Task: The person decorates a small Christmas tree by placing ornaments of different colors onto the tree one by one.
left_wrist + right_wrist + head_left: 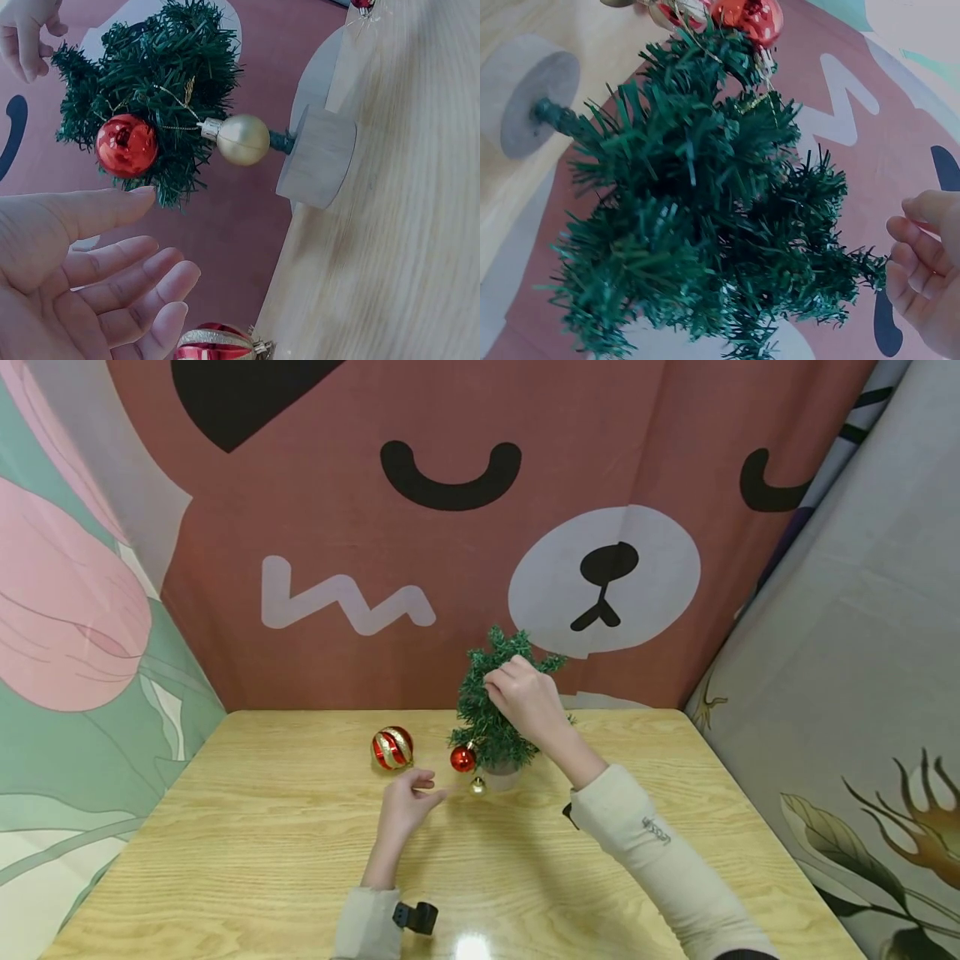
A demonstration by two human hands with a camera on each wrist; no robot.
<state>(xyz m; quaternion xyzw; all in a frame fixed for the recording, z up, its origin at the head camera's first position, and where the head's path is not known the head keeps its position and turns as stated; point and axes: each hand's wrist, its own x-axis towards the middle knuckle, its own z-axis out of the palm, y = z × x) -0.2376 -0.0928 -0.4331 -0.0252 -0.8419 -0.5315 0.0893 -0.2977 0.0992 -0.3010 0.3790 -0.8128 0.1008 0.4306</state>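
Note:
A small green artificial Christmas tree [487, 710] stands on a pale round base [319, 157]. On its left side hang a shiny red bauble [462, 758] and, lower, a small gold bauble [244, 140] on a thread. My right hand [525, 697] is raised at the treetop with its fingers curled; in the right wrist view the top sprig reaches the fingertips [901, 277]. I cannot tell whether they pinch it. Left of the tree, my left hand [407, 802] is held over the table, palm toward the tree, fingers relaxed and bent, holding nothing.
A large red-and-gold striped bauble [392, 748] lies on the wooden table [285, 827], just beyond my left hand. Another red ornament [363, 6] shows at the top of the left wrist view. Behind the table hangs a curtain [337, 668] with a bear's face.

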